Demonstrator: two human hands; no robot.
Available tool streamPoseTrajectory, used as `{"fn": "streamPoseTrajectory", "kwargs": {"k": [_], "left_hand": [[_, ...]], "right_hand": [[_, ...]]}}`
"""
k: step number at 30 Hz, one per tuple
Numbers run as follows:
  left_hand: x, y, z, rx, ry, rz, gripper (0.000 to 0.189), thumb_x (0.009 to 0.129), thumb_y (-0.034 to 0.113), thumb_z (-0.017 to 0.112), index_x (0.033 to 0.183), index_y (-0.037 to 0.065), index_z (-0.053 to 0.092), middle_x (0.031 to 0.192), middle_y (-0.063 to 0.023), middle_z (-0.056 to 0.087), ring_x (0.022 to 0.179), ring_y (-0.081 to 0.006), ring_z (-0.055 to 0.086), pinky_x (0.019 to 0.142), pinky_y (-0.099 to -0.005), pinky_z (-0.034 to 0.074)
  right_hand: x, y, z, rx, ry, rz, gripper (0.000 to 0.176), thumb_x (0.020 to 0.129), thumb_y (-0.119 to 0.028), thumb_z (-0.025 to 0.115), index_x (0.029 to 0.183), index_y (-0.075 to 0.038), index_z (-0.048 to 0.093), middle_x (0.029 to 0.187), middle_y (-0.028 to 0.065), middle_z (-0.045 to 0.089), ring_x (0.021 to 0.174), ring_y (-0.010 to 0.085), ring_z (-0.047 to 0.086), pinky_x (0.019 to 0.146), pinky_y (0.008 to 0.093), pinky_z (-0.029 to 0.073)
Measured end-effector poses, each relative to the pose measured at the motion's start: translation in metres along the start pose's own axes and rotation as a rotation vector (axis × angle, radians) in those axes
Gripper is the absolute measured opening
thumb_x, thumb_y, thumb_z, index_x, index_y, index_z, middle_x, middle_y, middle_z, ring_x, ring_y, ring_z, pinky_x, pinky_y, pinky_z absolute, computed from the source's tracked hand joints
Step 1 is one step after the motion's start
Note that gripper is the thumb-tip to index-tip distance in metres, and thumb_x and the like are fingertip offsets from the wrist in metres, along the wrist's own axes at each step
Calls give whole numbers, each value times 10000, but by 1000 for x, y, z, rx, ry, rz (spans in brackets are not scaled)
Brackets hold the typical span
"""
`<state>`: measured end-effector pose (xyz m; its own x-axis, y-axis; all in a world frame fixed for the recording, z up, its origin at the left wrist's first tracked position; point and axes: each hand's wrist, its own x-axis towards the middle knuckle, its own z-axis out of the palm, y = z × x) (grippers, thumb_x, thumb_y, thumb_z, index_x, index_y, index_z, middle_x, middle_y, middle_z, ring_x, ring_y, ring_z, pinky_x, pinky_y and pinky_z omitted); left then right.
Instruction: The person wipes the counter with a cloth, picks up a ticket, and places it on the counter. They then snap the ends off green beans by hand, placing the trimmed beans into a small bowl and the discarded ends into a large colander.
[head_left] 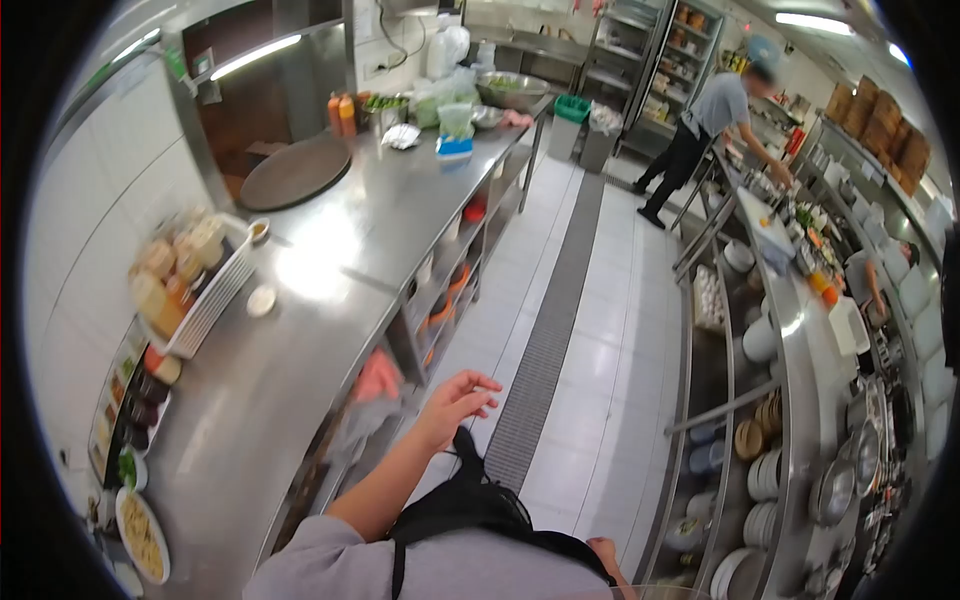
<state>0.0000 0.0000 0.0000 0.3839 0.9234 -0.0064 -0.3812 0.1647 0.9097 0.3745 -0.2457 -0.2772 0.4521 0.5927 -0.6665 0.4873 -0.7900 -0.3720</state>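
My left hand (458, 408) hangs in the air in front of my body, above the tiled floor. Its fingers are loosely bent and apart, with nothing between them. Nearest to it, on its left, a pinkish-red cloth or bag (378, 376) sticks out from beneath the steel counter (340, 255). My right hand (603, 550) shows only in part, low beside the black apron (465, 510); most of its fingers are hidden. Neither hand touches the counter.
A drain grate (550, 330) runs along the aisle. Condiment bottles stand in a white basket (215, 300) on the left; a plate of food (143, 535) is nearer. Dishes fill the right-hand shelves (765, 475). A person (715, 110) bends over the far right counter.
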Motion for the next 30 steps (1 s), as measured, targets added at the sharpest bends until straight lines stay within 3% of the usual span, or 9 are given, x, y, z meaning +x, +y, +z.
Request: {"fn": "streamPoseTrajectory", "kwargs": {"k": [2, 3, 5, 8, 9, 15, 20, 24, 30], "left_hand": [[6, 9, -7, 0, 29, 41, 148, 832, 95, 497, 974, 56, 513, 1038, -82, 545, 871, -148, 535, 722, -270, 419], [97, 10, -14, -79, 64, -12, 142, 830, 93, 496, 964, 50, 513, 1035, -85, 545, 871, -149, 535, 724, -272, 419], [157, 42, -37, -100, 47, 53, 138, 824, 93, 501, 954, 48, 511, 1032, -92, 540, 870, -153, 534, 725, -272, 420], [230, 76, -55, -27, 44, 115, 126, 821, 85, 496, 940, 43, 507, 1031, -96, 534, 869, -154, 531, 725, -272, 422], [249, 83, -56, -23, 52, 95, 126, 821, 85, 496, 940, 43, 507, 1031, -96, 534, 869, -154, 531, 725, -272, 422], [351, 100, -77, -20, 74, 187, 121, 822, 87, 491, 931, 34, 500, 1031, -101, 526, 867, -152, 530, 731, -270, 426], [434, 80, -101, -35, 402, 314, 141, 807, 78, 511, 937, 25, 507, 1031, -99, 539, 850, -146, 540, 713, -264, 425], [506, 67, -103, -20, 781, 369, 142, 798, 97, 524, 922, 30, 505, 1021, -104, 538, 823, -152, 551, 692, -264, 437], [576, 75, -45, 45, 1097, 373, 170, 789, 137, 542, 914, 28, 501, 1018, -109, 535, 821, -166, 554, 680, -272, 449]], "right_hand": [[14, -36, -4, -63, -39, 48, 366, 703, -429, 597, 838, -95, 659, 851, 150, 639, 829, 211, 620, 757, 388, 473], [67, -83, -77, -129, 8, 98, 366, 703, -429, 597, 838, -95, 659, 851, 150, 639, 829, 211, 620, 757, 388, 473], [162, -129, -78, -557, 45, -344, 367, 733, -430, 542, 844, -98, 653, 880, 131, 631, 857, 283, 598, 749, 395, 471], [254, -249, -100, -486, 189, -366, 329, 748, -380, 512, 820, -87, 642, 918, 159, 613, 848, 330, 579, 749, 418, 459], [252, -301, -118, -326, 332, -473, 300, 743, -320, 536, 841, -58, 644, 824, 186, 612, 802, 350, 582, 722, 428, 464], [328, -578, -188, -38, 442, -1009, 320, 763, -283, 608, 957, -28, 609, 935, 178, 596, 922, 329, 545, 808, 372, 433], [425, -857, -236, 25, 427, -1470, 320, 811, -240, 545, 1005, 12, 570, 1034, 252, 534, 989, 389, 492, 858, 409, 399], [496, -1084, -234, 6, 445, -1754, 296, 807, -186, 533, 1056, -26, 538, 1107, 229, 498, 1011, 392, 470, 865, 420, 390], [586, -1202, -203, -341, 511, -1769, 324, 767, -148, 519, 1089, -110, 534, 1128, 192, 500, 1018, 371, 473, 856, 407, 404]]}}
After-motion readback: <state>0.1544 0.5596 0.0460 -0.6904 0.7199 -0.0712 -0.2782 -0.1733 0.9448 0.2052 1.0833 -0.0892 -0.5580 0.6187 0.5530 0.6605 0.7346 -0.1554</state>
